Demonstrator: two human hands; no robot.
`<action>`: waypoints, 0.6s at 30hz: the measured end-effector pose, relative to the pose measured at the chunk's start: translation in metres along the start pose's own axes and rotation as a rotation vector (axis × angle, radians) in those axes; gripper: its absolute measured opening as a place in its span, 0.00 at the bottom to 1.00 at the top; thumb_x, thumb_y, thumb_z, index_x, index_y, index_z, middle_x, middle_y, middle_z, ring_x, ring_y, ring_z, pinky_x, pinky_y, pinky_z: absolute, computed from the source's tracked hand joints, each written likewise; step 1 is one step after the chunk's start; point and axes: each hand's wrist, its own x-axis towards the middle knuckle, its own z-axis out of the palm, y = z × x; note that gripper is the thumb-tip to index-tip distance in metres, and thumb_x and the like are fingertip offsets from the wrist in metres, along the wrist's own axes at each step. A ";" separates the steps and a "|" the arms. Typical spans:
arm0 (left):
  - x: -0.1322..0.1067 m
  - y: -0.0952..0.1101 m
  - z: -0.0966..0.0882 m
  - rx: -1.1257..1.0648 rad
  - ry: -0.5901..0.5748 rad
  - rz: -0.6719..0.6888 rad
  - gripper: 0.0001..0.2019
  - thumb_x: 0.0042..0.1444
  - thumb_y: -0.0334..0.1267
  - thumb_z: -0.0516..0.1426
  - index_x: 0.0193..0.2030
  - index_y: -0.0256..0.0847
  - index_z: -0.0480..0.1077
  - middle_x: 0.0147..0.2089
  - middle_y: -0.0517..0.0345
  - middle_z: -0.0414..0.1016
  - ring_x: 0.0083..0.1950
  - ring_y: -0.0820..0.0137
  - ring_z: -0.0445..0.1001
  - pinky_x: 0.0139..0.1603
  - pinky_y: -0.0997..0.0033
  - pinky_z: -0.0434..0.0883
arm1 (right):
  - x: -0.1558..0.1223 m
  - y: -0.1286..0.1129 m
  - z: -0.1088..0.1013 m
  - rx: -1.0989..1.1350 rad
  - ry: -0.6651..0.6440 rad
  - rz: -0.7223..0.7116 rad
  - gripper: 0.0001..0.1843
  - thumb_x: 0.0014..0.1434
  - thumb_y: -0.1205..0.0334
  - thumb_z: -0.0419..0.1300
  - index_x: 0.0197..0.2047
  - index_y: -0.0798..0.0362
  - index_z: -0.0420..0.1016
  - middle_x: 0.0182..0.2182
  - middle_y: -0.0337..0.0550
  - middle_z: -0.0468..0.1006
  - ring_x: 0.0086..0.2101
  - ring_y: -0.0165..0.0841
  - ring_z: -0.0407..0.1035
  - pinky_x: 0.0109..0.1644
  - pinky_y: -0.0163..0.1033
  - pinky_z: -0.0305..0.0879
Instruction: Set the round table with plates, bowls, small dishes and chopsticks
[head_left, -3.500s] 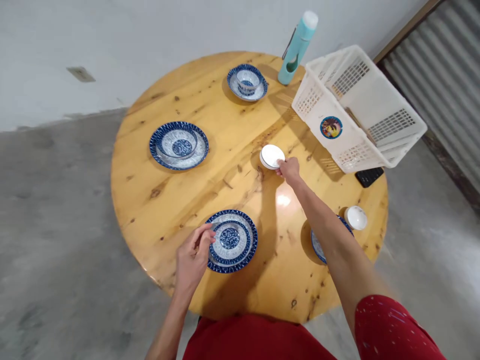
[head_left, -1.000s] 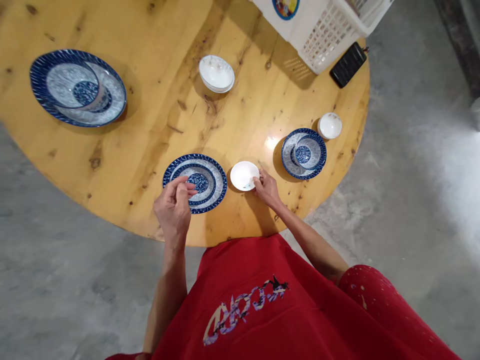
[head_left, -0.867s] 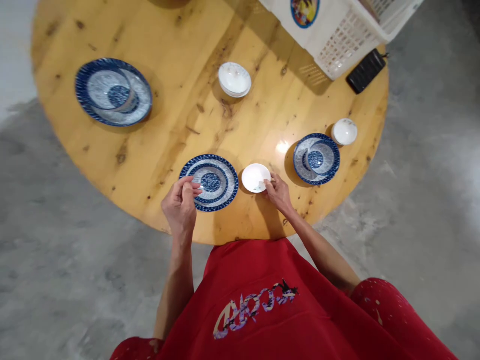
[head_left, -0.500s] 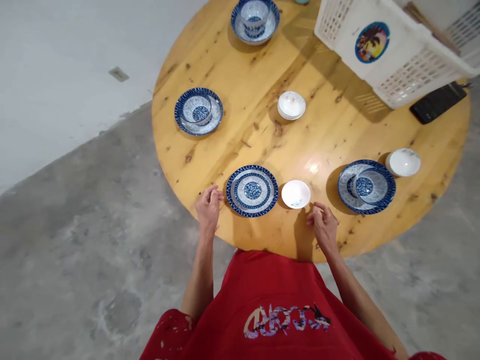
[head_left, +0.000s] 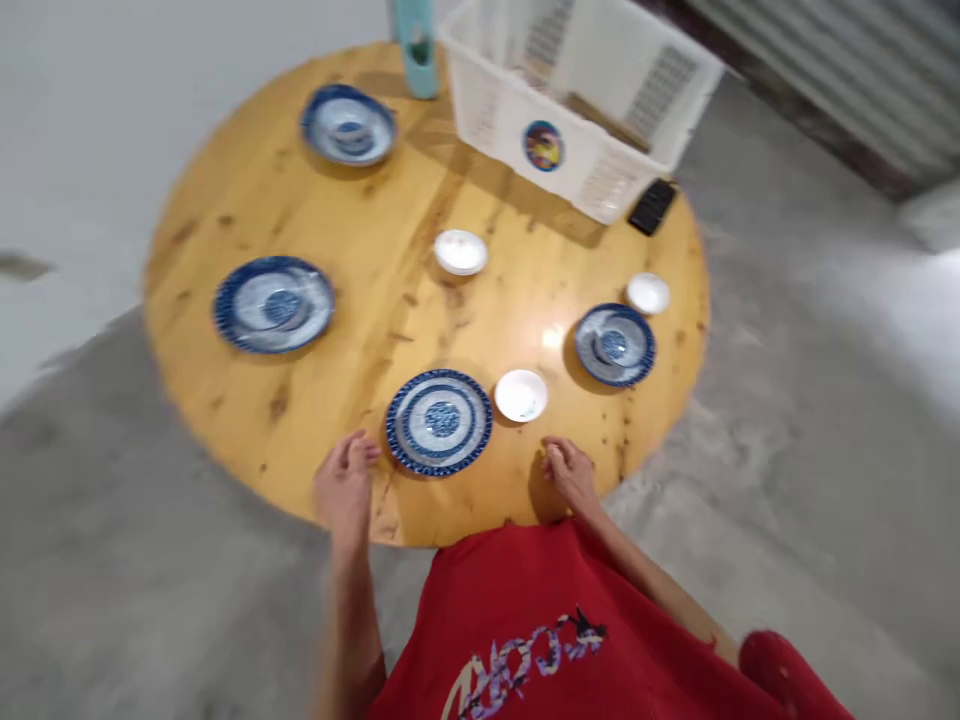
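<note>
A blue-patterned plate with a smaller dish on it sits near the front edge of the round wooden table. A small white bowl stands just right of it. My left hand hovers at the table edge, left of the plate, fingers loosely curled and empty. My right hand rests near the edge below the white bowl, fingers curled, holding nothing and clear of the bowl.
More blue plate-and-bowl sets stand at the left, far back and right. White bowls sit mid-table and far right. A white basket, teal bottle and black phone occupy the back.
My right hand set the white bowl down beside the near plate, let go and drew back toward me. My left hand pulled away from the plate. The view has swung and blurred.
</note>
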 end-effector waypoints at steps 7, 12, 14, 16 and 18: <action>-0.017 -0.008 0.006 -0.091 0.018 -0.073 0.18 0.57 0.46 0.56 0.47 0.37 0.76 0.36 0.53 0.80 0.35 0.65 0.80 0.42 0.62 0.79 | -0.014 0.016 0.000 0.088 -0.078 0.004 0.19 0.60 0.48 0.52 0.45 0.52 0.72 0.21 0.36 0.72 0.19 0.32 0.68 0.26 0.37 0.63; -0.049 -0.011 -0.003 -0.122 0.043 -0.099 0.17 0.55 0.46 0.57 0.45 0.37 0.76 0.34 0.56 0.79 0.33 0.68 0.79 0.41 0.65 0.78 | -0.021 0.031 -0.013 0.111 -0.096 -0.006 0.18 0.59 0.49 0.53 0.45 0.51 0.73 0.21 0.35 0.72 0.19 0.31 0.67 0.26 0.37 0.64; -0.062 -0.015 -0.003 -0.113 0.048 -0.120 0.17 0.53 0.45 0.57 0.44 0.37 0.76 0.33 0.56 0.79 0.32 0.68 0.78 0.39 0.66 0.78 | -0.027 0.038 -0.022 0.124 -0.084 -0.020 0.17 0.58 0.50 0.53 0.44 0.52 0.73 0.21 0.36 0.72 0.20 0.32 0.68 0.26 0.37 0.65; -0.077 -0.017 -0.001 -0.099 0.024 -0.113 0.18 0.53 0.46 0.57 0.45 0.36 0.76 0.33 0.56 0.79 0.32 0.68 0.79 0.38 0.66 0.78 | -0.036 0.047 -0.033 0.135 -0.051 -0.027 0.18 0.58 0.49 0.53 0.43 0.52 0.73 0.21 0.36 0.72 0.20 0.32 0.68 0.26 0.36 0.65; -0.094 -0.018 0.001 -0.097 -0.008 -0.092 0.19 0.54 0.47 0.57 0.46 0.36 0.76 0.34 0.55 0.80 0.33 0.68 0.79 0.38 0.67 0.78 | -0.048 0.058 -0.043 0.143 -0.023 -0.014 0.19 0.57 0.48 0.52 0.42 0.52 0.73 0.21 0.35 0.71 0.20 0.31 0.68 0.26 0.36 0.65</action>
